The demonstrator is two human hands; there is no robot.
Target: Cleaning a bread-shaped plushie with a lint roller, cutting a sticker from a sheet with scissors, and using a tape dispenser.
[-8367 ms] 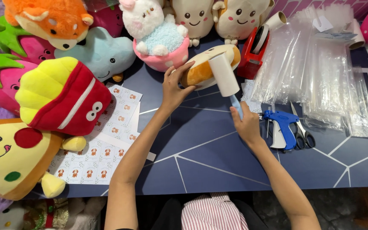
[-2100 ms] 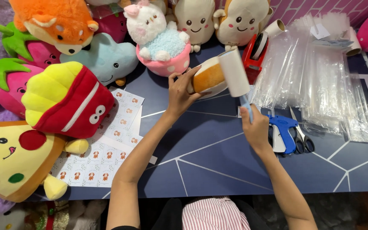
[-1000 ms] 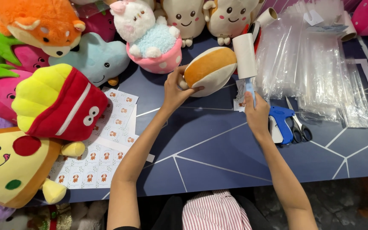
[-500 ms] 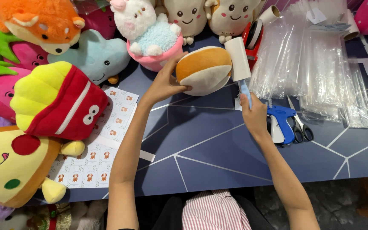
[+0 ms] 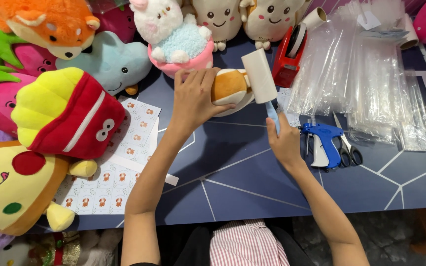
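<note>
**Lint roller on the bun plush, toy now turned side-on**

The round orange-and-white bun-shaped plush toy [image 5: 229,86] sits on the dark blue panelled surface [image 5: 232,187], just in front of the pink-and-white cupcake plush [image 5: 176,37]. Left hand [image 5: 195,96] lies over its left side, fingers spread and wrapped on the fabric, closed on the toy. Right hand [image 5: 284,143] is closed round the blue handle of the white-barrelled lint roller [image 5: 260,76]; barrel touches the plush's right edge.

Handling, as a judgement: plush looks light, soft, squashy; not fragile, but it'll roll or skid under roller pressure w/o a steadying palm. Best held broad across the body, opposite the roller. Roller is stiff and light; hold low on the handle.

Around: red tape dispenser [image 5: 292,56] just beside the roller, blue plastic tagging gun [image 5: 324,143] and scissors [image 5: 346,150] near the right hand, stack of clear plastic bags [image 5: 371,83] beyond. Sticker sheets [image 5: 119,162] and a red-and-yellow fries-shaped plush [image 5: 67,116] to the left.

Vs. half a sec ago: plush's broad round face showed then; now it's narrower, more covered by the left hand. Roller barrel is on the same right edge.
</note>
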